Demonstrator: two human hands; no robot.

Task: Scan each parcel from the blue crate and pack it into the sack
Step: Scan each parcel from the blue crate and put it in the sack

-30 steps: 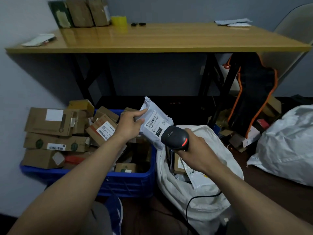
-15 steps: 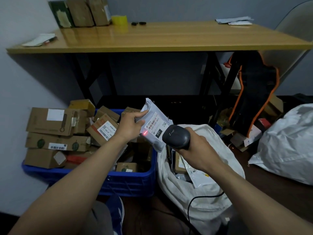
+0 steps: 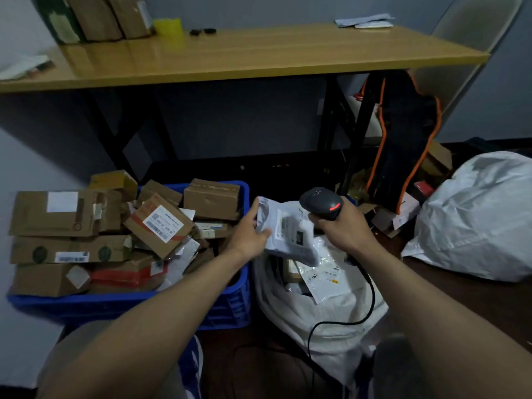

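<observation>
Blue plastic crate [image 3: 86,306] on the floor at the left, heaped with brown cardboard boxes [image 3: 211,198] and a few pale mailers. Just right of its rim, left hand [image 3: 247,234] gripping a grey plastic mailer parcel [image 3: 288,234] with a white label, thumb on its face and fingers behind its left edge, held over the open mouth of the white woven sack [image 3: 339,312]. Further right, right hand [image 3: 345,228] curled tight round the handle of a black handheld barcode scanner [image 3: 321,201], red light showing on its head, just beside the parcel, black cable [image 3: 371,292] looping down over the sack; well apart at the far right, a second full white sack [image 3: 483,226].
</observation>
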